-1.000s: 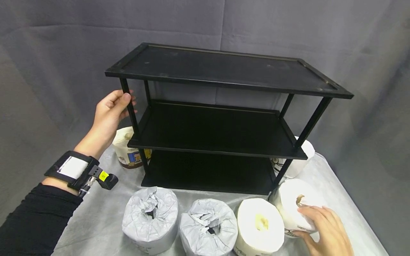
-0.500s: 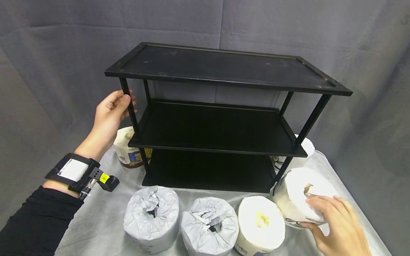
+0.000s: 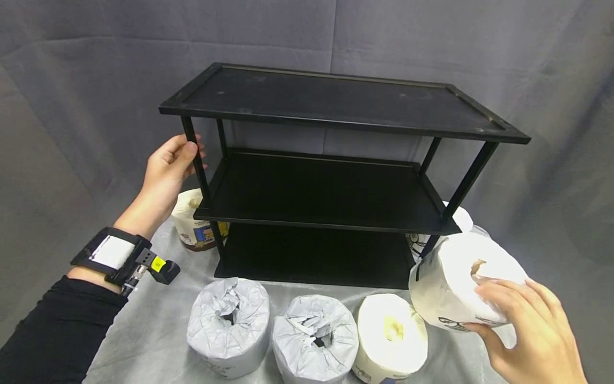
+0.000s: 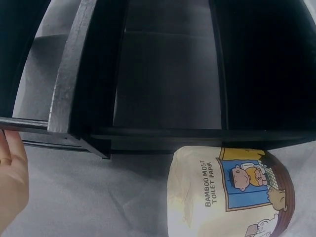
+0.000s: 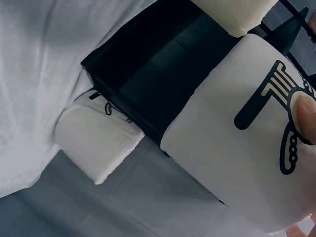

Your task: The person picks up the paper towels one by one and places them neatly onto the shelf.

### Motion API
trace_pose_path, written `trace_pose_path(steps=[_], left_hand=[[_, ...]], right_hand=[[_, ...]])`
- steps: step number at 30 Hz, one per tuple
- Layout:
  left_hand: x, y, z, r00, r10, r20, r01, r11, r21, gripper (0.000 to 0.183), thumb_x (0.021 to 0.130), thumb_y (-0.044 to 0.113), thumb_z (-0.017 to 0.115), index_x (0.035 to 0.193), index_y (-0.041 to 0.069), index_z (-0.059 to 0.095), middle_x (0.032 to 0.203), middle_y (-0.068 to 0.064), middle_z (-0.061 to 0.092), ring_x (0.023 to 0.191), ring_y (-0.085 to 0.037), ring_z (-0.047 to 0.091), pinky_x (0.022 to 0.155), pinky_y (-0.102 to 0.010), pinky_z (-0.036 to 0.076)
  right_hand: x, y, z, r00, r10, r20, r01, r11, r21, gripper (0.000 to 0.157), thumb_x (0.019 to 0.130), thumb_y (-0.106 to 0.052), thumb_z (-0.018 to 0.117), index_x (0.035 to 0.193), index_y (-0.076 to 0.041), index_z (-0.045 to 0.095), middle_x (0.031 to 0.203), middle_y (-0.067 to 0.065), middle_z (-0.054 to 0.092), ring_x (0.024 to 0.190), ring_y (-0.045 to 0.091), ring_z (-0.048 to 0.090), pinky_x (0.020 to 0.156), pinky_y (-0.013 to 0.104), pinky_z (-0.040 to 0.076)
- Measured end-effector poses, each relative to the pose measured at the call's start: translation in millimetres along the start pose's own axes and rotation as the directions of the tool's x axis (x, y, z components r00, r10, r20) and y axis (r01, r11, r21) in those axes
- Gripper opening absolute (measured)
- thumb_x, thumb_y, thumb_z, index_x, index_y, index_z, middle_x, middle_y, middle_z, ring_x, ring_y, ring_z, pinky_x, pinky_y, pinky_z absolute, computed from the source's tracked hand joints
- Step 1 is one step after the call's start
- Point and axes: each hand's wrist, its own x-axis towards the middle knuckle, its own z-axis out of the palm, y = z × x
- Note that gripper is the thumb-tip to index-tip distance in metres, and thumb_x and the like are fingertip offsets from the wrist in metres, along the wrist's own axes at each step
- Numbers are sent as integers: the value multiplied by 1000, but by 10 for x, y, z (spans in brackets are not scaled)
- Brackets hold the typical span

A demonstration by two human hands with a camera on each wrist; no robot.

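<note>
A black three-tier rack (image 3: 316,194) stands upright on a grey-white cloth. My left hand (image 3: 165,165) grips its front left post (image 3: 200,170), thumb in front and fingers behind. At the right, my right hand (image 3: 537,325) holds a white-wrapped toilet roll (image 3: 438,285), its fingers near the core hole and the thumb on the printed side. That roll is tilted and raised beside the rack's lower right corner, overlapping the corner in the head view. In the right wrist view, black line print shows on the held toilet roll (image 5: 212,143) beside the thumb.
In front of the rack stand two grey-wrapped toilet rolls (image 3: 230,325) and a cream one (image 3: 389,341). Behind the left posts is a cartoon-printed toilet roll (image 3: 194,226). Another white toilet roll (image 5: 98,138) lies past the rack's right side. A grey curtain (image 3: 96,80) hangs behind.
My right hand has lifted the white toilet roll off the cloth and moved it up and to the right, away from the cream roll. My left hand keeps its grip on the post.
</note>
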Motion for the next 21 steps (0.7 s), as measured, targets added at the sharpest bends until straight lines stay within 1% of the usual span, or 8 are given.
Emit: trace_pose_path(steps=[2, 4, 8, 10, 12, 15, 21], left_hand=[[-2, -6, 1, 1000, -2, 0, 2, 1000, 5, 16, 91, 14, 57, 105, 12, 62, 93, 7, 64, 89, -8, 58, 74, -13, 54], [-3, -9, -1, 1000, -3, -2, 3, 1000, 15, 16, 91, 14, 57, 105, 12, 62, 92, 8, 64, 88, -7, 58, 74, -12, 54], [1, -9, -9, 1000, -5, 1, 4, 999, 45, 16, 90, 14, 57, 106, 12, 62, 91, 9, 64, 86, -6, 58, 73, -10, 53], [5, -9, -12, 1000, -5, 4, 5, 998, 55, 16, 90, 14, 57, 106, 12, 61, 91, 9, 64, 86, -6, 58, 73, -10, 53], [6, -11, -17, 1000, -6, 4, 6, 999, 54, 16, 90, 14, 57, 106, 13, 61, 91, 9, 64, 86, -6, 58, 72, -10, 52], [-5, -16, -28, 1000, -6, -2, 7, 999, 43, 16, 90, 14, 57, 106, 13, 61, 92, 9, 63, 87, -6, 57, 73, -10, 52], [-36, -24, -35, 1000, -19, -9, 20, 999, 39, 16, 90, 15, 58, 106, 13, 61, 92, 10, 64, 87, -5, 57, 73, -10, 51]], right_hand=[[52, -17, -16, 1000, -2, 14, 2, 1000, 8, 58, 89, -52, 52, 91, 4, 67, 94, 14, 68, 99, 18, 53, 113, 26, 28], [110, -41, -30, 1000, 0, 26, 0, 1000, 15, 59, 89, -52, 51, 91, 5, 67, 95, 14, 68, 102, 17, 53, 114, 27, 27], [236, -94, -42, 1000, 12, 0, -12, 999, 39, 60, 88, -52, 52, 91, 6, 66, 98, 10, 67, 113, 7, 53, 114, 27, 27], [295, -120, -42, 999, 12, -32, -11, 998, 58, 59, 87, -51, 54, 90, 7, 66, 100, 9, 68, 115, 5, 53, 113, 27, 28], [347, -143, -40, 998, 5, -58, -1, 998, 69, 57, 87, -50, 56, 90, 7, 66, 100, 10, 69, 113, 7, 54, 112, 28, 30], [416, -162, -18, 995, -17, -103, 26, 996, 85, 54, 87, -46, 59, 89, 7, 66, 99, 12, 71, 107, 14, 58, 111, 31, 32], [564, -170, 32, 990, -46, -132, 62, 991, 117, 52, 86, -43, 60, 90, 8, 67, 94, 15, 70, 104, 18, 59, 108, 30, 35]])
